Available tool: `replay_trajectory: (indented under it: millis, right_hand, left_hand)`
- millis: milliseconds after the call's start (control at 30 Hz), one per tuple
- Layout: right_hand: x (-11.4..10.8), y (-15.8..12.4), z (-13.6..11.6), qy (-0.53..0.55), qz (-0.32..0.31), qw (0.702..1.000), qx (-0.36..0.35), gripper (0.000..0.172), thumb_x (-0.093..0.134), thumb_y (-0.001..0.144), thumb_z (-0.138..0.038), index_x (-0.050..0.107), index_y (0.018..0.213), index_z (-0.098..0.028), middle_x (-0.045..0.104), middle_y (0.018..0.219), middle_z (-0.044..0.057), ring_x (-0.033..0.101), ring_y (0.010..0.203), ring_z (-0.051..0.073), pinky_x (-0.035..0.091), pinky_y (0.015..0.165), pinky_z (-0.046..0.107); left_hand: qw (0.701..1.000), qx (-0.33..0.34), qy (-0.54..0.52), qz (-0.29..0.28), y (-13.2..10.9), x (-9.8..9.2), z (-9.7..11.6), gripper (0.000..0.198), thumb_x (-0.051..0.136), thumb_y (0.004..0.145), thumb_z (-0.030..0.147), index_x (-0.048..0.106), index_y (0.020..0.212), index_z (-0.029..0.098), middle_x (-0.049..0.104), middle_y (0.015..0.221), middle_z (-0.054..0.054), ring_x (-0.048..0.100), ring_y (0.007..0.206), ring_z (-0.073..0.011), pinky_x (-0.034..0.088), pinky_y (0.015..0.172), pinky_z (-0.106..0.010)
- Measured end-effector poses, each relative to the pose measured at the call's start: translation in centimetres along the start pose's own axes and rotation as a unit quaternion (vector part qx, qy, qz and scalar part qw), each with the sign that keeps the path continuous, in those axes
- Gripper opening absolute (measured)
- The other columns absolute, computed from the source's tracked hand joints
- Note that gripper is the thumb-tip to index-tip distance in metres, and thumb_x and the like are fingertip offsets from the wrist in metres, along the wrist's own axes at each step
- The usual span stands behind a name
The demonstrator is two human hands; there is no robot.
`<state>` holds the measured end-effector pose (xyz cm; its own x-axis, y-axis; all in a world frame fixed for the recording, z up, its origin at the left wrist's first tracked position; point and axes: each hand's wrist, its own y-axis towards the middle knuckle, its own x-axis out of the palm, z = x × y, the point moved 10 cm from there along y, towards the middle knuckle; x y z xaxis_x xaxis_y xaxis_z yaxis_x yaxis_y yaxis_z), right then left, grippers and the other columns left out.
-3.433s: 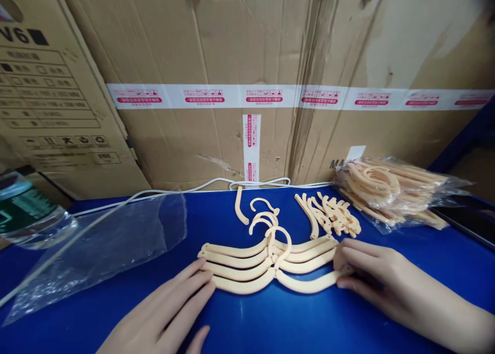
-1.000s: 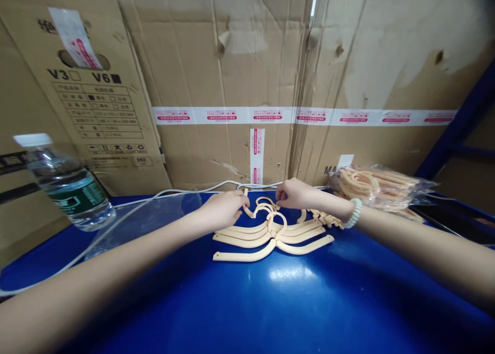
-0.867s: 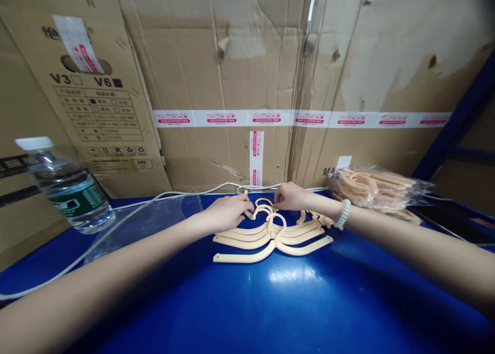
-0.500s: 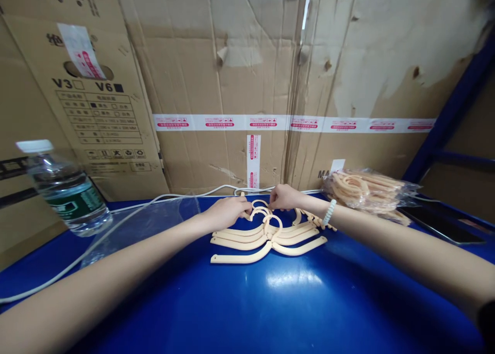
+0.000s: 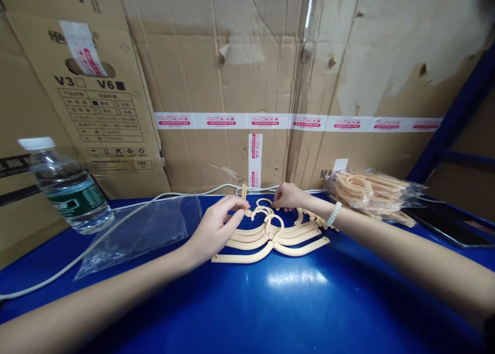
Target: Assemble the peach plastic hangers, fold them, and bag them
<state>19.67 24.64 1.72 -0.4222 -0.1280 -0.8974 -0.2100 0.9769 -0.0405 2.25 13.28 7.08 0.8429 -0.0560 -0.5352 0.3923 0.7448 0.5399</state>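
The left hand [image 5: 216, 227], in the middle of the frame, has its thumb and fingertips drawn together on a pale curved piece [image 5: 244, 191], which points up past them toward the cardboard. The right hand [image 5: 288, 195], slightly right of centre, is curled almost closed, its fingertips pinching the end of a loose hook [image 5: 264, 201]; a pale coiled band [image 5: 333, 214] circles that wrist. Just below and between them lie the hanger parts [image 5: 253, 255], curved arms spreading left and right from overlapping hooks, the nearest pair set a little apart. More small pieces [image 5: 317, 220] are partly hidden beneath the right forearm. Toward the right edge sit a plastic packet of similar parts [image 5: 367, 191] and a dark flat device [image 5: 448, 227]. At the left, a crumpled clear bag [image 5: 143, 232] lies under a white cable [image 5: 93, 245], near a tilted-looking water bottle [image 5: 73, 189]. Taped cardboard [image 5: 216, 85] fills the upper frame, behind the blue tabletop [image 5: 247, 312].
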Motion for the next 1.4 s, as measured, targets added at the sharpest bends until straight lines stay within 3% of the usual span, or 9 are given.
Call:
replay_trajectory:
  millis: [133,267,400,500,633,767,967,1100,1400]
  right_hand:
    - [-0.8,0.0,-0.6,-0.034,0.039,0.998,-0.027,0.014,0.069,0.061,-0.013,0.062,0.049,-0.014,0.056,0.044,0.001,0.057,0.047,0.014,0.038,0.042,0.021]
    - [-2.6,-0.1,-0.8,-0.025,0.082,0.996,-0.038,0.016,0.073,0.058,-0.013,0.060,0.048,-0.015,0.057,0.047,0.002,0.060,0.055,0.018,0.039,0.047,0.023]
    - [-4.8,-1.4,-0.8,0.040,0.112,0.992,-0.042,0.004,0.068,0.069,-0.012,0.065,0.071,-0.013,0.067,0.065,0.005,0.062,0.059,0.015,0.047,0.052,0.023]
    - [-5.1,-3.9,-1.0,0.177,0.113,0.976,-0.051,0.015,0.064,0.080,-0.020,0.063,0.093,-0.013,0.068,0.075,0.005,0.062,0.057,0.012,0.054,0.054,0.024]
    - [-1.5,-8.5,-1.6,0.520,0.022,0.852,-0.048,0.028,0.082,0.065,-0.026,0.063,0.082,-0.015,0.068,0.076,0.003,0.069,0.068,0.013,0.058,0.070,0.025]
    - [3.1,-13.2,-2.3,0.613,-0.041,0.789,-0.013,0.030,0.086,0.065,-0.027,0.063,0.082,-0.017,0.069,0.077,0.001,0.072,0.076,0.016,0.059,0.074,0.027]
    - [4.8,-16.1,-3.5,0.648,-0.066,0.756,-0.055,0.017,0.080,0.076,-0.028,0.067,0.081,-0.017,0.068,0.088,0.003,0.066,0.087,0.014,0.055,0.082,0.026]
    - [5.5,-16.0,-3.4,0.682,-0.092,0.725,-0.038,0.013,0.074,0.082,-0.027,0.067,0.087,-0.017,0.065,0.108,0.006,0.062,0.104,0.017,0.053,0.090,0.030]
    - [7.0,-16.1,-3.8,0.667,-0.162,0.727,-0.021,0.016,0.071,0.085,-0.025,0.064,0.087,-0.011,0.066,0.088,0.006,0.070,0.083,0.016,0.057,0.077,0.026]
  left_hand:
    - [0.991,-0.061,-0.107,0.061,-2.5,-0.4,0.6,0.015,0.056,0.089,0.028,0.068,0.087,0.019,0.065,0.104,-0.006,0.061,0.101,-0.0196,0.051,0.087,-0.030]
    - [0.976,-0.128,-0.168,0.046,-4.6,1.0,0.5,0.012,0.064,0.082,0.029,0.073,0.079,0.021,0.067,0.097,-0.005,0.063,0.093,-0.0190,0.053,0.076,-0.026]
    - [0.955,-0.177,-0.236,0.019,-5.7,2.6,-0.2,0.008,0.071,0.074,0.026,0.077,0.076,0.021,0.068,0.094,-0.006,0.064,0.091,-0.0192,0.054,0.076,-0.026]
    - [0.942,-0.193,-0.276,-0.010,-6.0,3.9,-0.5,0.003,0.073,0.071,0.021,0.075,0.071,0.020,0.067,0.086,-0.004,0.064,0.081,-0.0158,0.053,0.072,-0.024]
    - [0.911,-0.242,-0.334,-0.015,-6.6,5.2,-1.2,0.014,0.075,0.068,0.016,0.064,0.077,0.019,0.062,0.078,0.001,0.063,0.075,-0.0127,0.053,0.070,-0.023]
    - [0.889,-0.247,-0.385,0.021,-6.7,5.0,-1.2,0.049,0.077,0.063,0.013,0.052,0.103,0.025,0.061,0.096,0.001,0.064,0.082,-0.0146,0.056,0.074,-0.028]
    - [0.928,-0.236,-0.287,-0.014,-6.7,4.9,-0.8,0.013,0.072,0.073,0.021,0.060,0.075,0.018,0.062,0.080,0.000,0.064,0.080,-0.0149,0.055,0.076,-0.025]
    - [0.960,-0.184,-0.212,0.010,-6.5,3.6,-0.1,0.009,0.066,0.079,0.018,0.059,0.072,0.020,0.061,0.082,0.002,0.062,0.083,-0.0128,0.053,0.073,-0.021]
    - [0.982,-0.112,-0.152,-0.012,-6.5,3.8,1.5,0.014,0.062,0.084,0.013,0.062,0.072,0.022,0.063,0.085,0.002,0.062,0.089,-0.0129,0.051,0.077,-0.022]
